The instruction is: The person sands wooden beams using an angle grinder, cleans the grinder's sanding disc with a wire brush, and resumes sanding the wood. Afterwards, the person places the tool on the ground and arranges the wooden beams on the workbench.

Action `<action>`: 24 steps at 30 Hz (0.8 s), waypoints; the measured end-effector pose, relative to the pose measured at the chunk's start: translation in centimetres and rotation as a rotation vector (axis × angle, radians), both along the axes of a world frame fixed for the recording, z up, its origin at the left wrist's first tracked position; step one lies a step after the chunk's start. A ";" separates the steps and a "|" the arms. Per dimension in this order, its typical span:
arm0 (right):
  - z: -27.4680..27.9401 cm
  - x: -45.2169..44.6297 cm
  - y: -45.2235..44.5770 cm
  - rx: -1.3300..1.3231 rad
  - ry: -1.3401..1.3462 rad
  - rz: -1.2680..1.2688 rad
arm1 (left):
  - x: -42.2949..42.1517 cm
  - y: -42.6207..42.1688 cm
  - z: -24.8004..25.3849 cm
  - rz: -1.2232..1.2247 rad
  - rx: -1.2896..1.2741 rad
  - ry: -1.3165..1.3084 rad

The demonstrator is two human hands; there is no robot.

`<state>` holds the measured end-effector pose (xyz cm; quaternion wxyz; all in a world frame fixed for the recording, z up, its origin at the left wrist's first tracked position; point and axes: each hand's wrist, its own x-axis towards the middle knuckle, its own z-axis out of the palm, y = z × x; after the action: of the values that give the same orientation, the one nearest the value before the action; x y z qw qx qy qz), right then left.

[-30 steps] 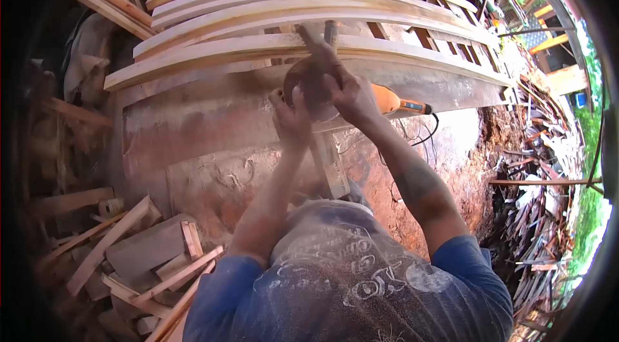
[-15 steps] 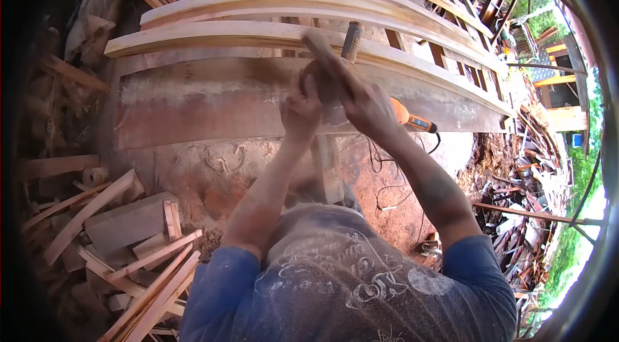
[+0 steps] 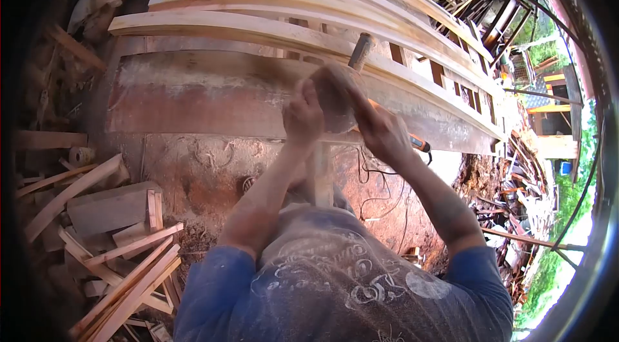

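Note:
My left hand (image 3: 303, 113) is closed at the left edge of a round brown disc (image 3: 335, 107), with the thumb up along its rim. On the disc's right side is my right hand (image 3: 383, 139), its fingers at the edge and partly blurred. Behind that hand shows an orange-and-black power tool (image 3: 420, 143), mostly hidden. Whether the disc is joined to the tool I cannot tell. A short thick cylindrical handle (image 3: 361, 52) sticks up just beyond the disc. Under both hands lies a wide brown board (image 3: 193, 100).
Long pale curved timbers (image 3: 258, 23) lie across the far side. Offcuts (image 3: 122, 213) are piled at lower left. A cable (image 3: 380, 197) loops over the dusty ground to the right of my legs, and scrap wood (image 3: 516, 206) lies at far right.
My right hand has drawn back and down to the right. A blurred, narrow dark shape that rose from it now shows no longer, and the disc's face is seen more broadly.

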<state>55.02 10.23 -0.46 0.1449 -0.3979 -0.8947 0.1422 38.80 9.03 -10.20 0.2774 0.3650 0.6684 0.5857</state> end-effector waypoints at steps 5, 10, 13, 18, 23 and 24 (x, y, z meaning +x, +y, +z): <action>1.2 -4.6 3.3 -0.118 0.063 0.001 | 0.3 -0.3 -1.1 0.003 0.082 -0.004; 1.8 3.9 -1.4 -0.130 -0.056 -0.104 | -0.5 -2.1 -0.9 -0.133 0.129 -0.192; 1.1 7.3 -2.0 -0.077 -0.166 -0.069 | -1.2 -3.4 -1.4 -0.290 0.112 -0.344; 1.7 -0.9 3.4 0.044 0.018 0.273 | 0.1 -2.3 -3.8 -0.302 0.185 -0.250; 1.9 -3.9 6.1 -0.026 -0.051 0.247 | -0.2 -2.6 -3.0 -0.311 0.103 -0.215; 0.9 -1.0 6.4 0.018 -0.026 0.261 | -0.4 -2.4 -3.0 -0.312 0.129 -0.214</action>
<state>53.97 16.58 0.45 0.1170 -0.2786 -0.9419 0.1465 38.41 6.63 -13.21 0.4105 0.4168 0.5315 0.6126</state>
